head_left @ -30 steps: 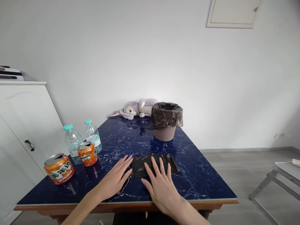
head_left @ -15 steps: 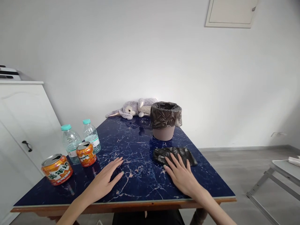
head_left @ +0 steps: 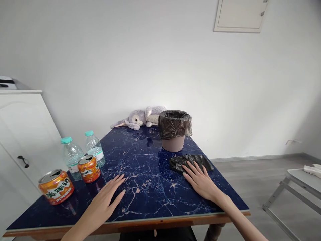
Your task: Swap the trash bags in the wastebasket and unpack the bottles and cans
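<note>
My right hand (head_left: pixel 199 179) lies with fingers spread on a crumpled black plastic bag (head_left: pixel 185 161) at the right of the table. Flat on the blue marbled tabletop (head_left: pixel 142 167), my left hand (head_left: pixel 106 197) holds nothing, its fingers stretched out. Left of it stand two opened orange soda cans, the nearer can (head_left: pixel 57 187) and the farther can (head_left: pixel 89 170). Behind them are two clear bottles with teal caps, one bottle (head_left: pixel 71 155) and another bottle (head_left: pixel 94 147). Beyond the bag sits a small bin (head_left: pixel 173 144) lined with a black bag (head_left: pixel 173 129).
A grey plush rabbit (head_left: pixel 140 117) lies at the table's far end by the wall. To the left is a white cabinet (head_left: pixel 22 127) with a black handle. A grey folding stand (head_left: pixel 296 184) is on the floor at right.
My right hand has slid to the right with the black bag under it, towards the table's right edge. The view has shifted slightly; my left hand stays flat on the table.
</note>
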### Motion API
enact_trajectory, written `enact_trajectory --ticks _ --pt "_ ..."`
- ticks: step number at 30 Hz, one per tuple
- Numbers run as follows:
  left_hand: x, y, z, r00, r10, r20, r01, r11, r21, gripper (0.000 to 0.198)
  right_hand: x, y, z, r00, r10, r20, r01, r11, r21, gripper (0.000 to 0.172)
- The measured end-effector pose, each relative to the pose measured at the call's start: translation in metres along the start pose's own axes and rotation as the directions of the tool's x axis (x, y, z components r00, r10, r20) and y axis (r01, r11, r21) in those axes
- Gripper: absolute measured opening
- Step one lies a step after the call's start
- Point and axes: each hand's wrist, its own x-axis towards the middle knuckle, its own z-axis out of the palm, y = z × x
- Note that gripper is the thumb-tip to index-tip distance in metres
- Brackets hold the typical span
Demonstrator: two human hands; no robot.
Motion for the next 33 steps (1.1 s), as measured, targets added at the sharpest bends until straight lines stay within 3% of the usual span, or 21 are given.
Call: enact_trajectory --ticks 5,10,13,17,24,33 --pt "0.0 0.005 -0.004 0.999 0.012 -0.03 -0.011 1.0 0.008 0.053 0.013 -0.004 -0.009 0.999 0.017 0.036 -0.019 0.999 0.047 0.063" --pt "-0.002 0.004 0.0 0.999 -0.008 -0.053 0.009 1.0 0.02 0.051 -0.018 -0.03 -0.013 0.986 -0.113 -0.12 0.128 0.984 0.121 0.062" --pt "-0.003 0.004 0.002 0.995 0.006 -0.097 -0.006 1.0 0.005 0.05 -0.038 -0.04 -0.016 0.98 -0.167 -0.112 0.188 0.959 0.214 0.058" --pt "-0.003 0.01 -0.003 0.984 0.027 -0.175 -0.028 1.0 -0.003 0.046 -0.045 -0.041 -0.019 0.987 -0.133 -0.095 0.156 0.944 0.29 0.057" --pt "-0.004 0.022 -0.015 0.901 0.165 -0.401 -0.146 0.986 0.078 0.029 -0.042 -0.042 -0.018 0.978 -0.154 -0.143 0.187 0.947 0.262 0.051" --pt "-0.008 0.027 -0.018 0.855 0.208 -0.474 -0.175 0.978 0.113 0.016 -0.045 -0.043 -0.02 0.957 -0.192 -0.216 0.243 0.939 0.243 0.043"
